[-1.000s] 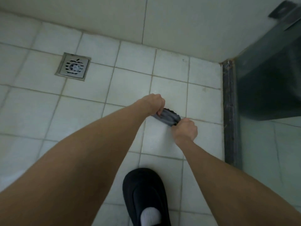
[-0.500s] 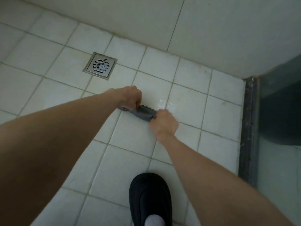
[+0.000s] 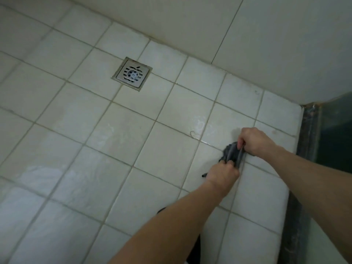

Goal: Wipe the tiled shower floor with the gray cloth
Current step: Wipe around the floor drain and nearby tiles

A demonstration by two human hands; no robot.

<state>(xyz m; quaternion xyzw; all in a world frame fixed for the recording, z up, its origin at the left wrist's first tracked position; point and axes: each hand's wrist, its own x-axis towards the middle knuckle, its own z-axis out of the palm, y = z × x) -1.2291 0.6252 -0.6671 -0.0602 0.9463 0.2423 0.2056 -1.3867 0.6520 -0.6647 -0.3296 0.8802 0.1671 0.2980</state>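
The gray cloth (image 3: pixel 231 153) is bunched up on the white tiled shower floor (image 3: pixel 114 134), close to the floor's right edge. My right hand (image 3: pixel 254 141) grips its far side. My left hand (image 3: pixel 223 174) grips its near side, and a small dark corner of the cloth sticks out to the left of that hand. Both hands press the cloth down on a grout line. Wet sheen shows on the tiles just left of the cloth and further left along the floor.
A square metal drain (image 3: pixel 132 74) sits in the floor to the upper left. The wall (image 3: pixel 209 21) meets the floor along the top. A dark threshold strip (image 3: pixel 305 134) bounds the floor on the right. Part of a black shoe (image 3: pixel 162 209) shows beside my left forearm.
Both hands have carried the cloth to the right, away from the drain and close to the dark threshold. The cloth is now bunched between near and far hands instead of stretched sideways.
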